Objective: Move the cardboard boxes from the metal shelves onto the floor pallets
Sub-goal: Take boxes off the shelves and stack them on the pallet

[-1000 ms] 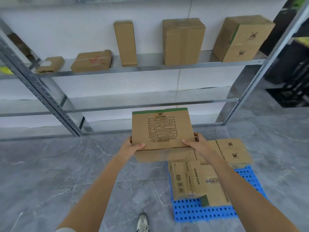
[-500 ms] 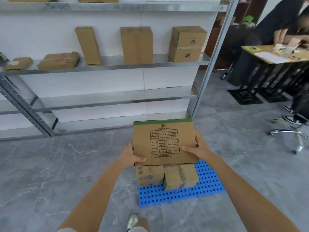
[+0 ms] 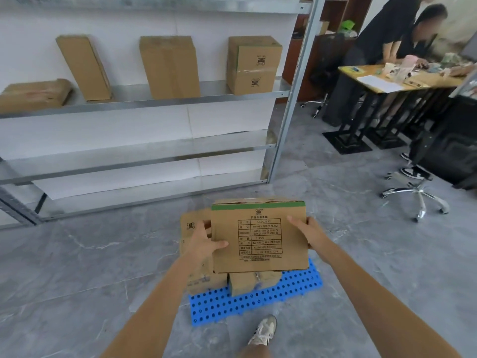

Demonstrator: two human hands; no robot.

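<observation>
Grey marbled floor (image 3: 77,267) runs beneath the metal shelves (image 3: 144,104) set against a white wall. Four cardboard boxes stand on one shelf level: a flat box (image 3: 33,95) at far left, a tall box (image 3: 84,67) leaning beside it, a broad box (image 3: 170,67) in the middle and a printed box (image 3: 254,64) at the right end.

In the foreground a person holds the carried box (image 3: 259,237), marked with a green strip and a black printed label, above a blue pallet (image 3: 258,301) on the floor. Both hands are clamped on it. The left hand (image 3: 204,241) grips the left edge with its thumb across the top face, and the right hand (image 3: 311,235) grips the right edge likewise.

More cardboard sits on the pallet: a side box (image 3: 192,226) behind the left hand and a low box (image 3: 253,282) under the carried box. Whether the carried box touches either cannot be told.

The person's shoe (image 3: 263,329) stands just beside the pallet's near edge. At right, well apart, two people (image 3: 387,29) in dark tops lean over a table (image 3: 436,80) strewn with papers, an office chair (image 3: 419,195) nearby.
</observation>
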